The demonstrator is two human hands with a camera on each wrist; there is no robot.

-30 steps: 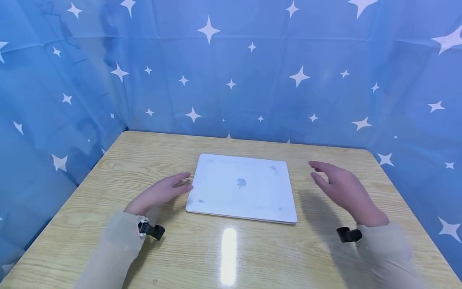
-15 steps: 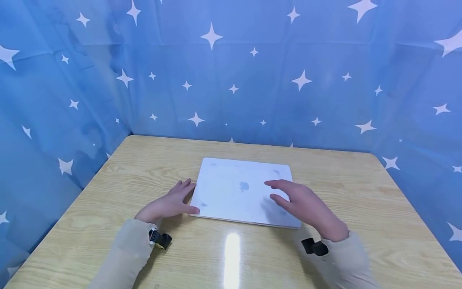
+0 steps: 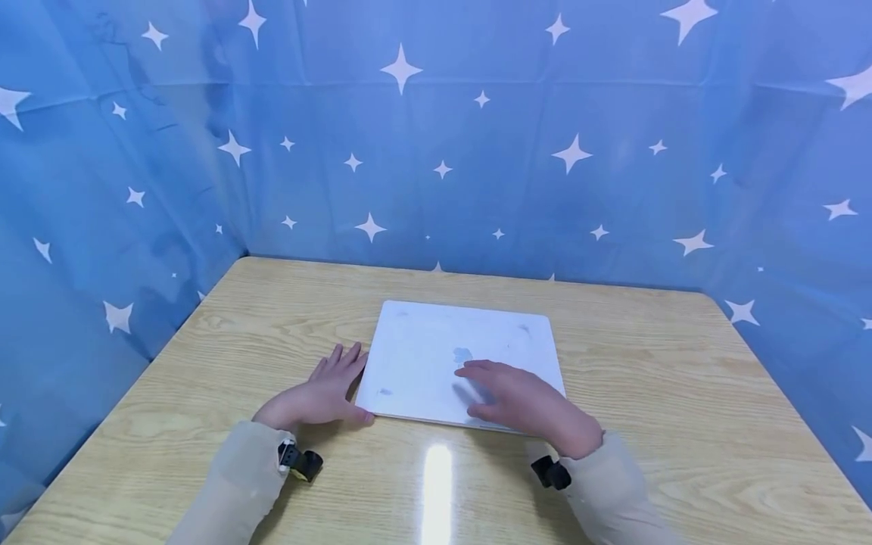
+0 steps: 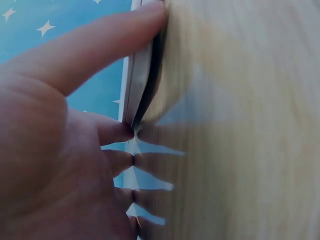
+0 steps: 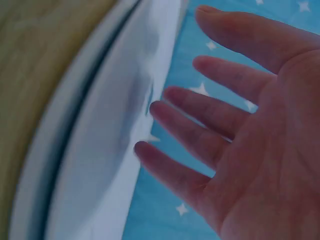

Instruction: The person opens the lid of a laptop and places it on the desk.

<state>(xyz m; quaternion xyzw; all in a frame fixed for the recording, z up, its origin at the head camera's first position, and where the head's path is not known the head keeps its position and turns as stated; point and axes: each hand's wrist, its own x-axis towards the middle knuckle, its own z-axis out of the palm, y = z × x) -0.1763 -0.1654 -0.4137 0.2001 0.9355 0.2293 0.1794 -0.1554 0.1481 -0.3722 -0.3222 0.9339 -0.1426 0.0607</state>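
Note:
A closed silver laptop (image 3: 422, 348) with an apple logo and a few grey smudges lies flat on the wooden table. My left hand (image 3: 325, 393) is at its left side, thumb on the near left corner and fingers spread along the edge. In the left wrist view the thumb (image 4: 115, 37) touches the laptop's side edge (image 4: 137, 75), while the fingertips reach the tabletop. Over the lid's near right part hovers my right hand (image 3: 521, 397), its fingers extended. The right wrist view shows those fingers (image 5: 200, 135) apart from the lid (image 5: 107, 130), holding nothing.
The wooden table (image 3: 647, 371) has rounded far corners. A blue curtain (image 3: 477, 189) with white stars hangs behind it and along both sides. A bright light reflection falls on the tabletop in front of the laptop. Each wrist wears a small black camera.
My right hand has come in from beyond the laptop's right side to above its lid. The left hand has spread its fingers and settled against the left edge and near corner.

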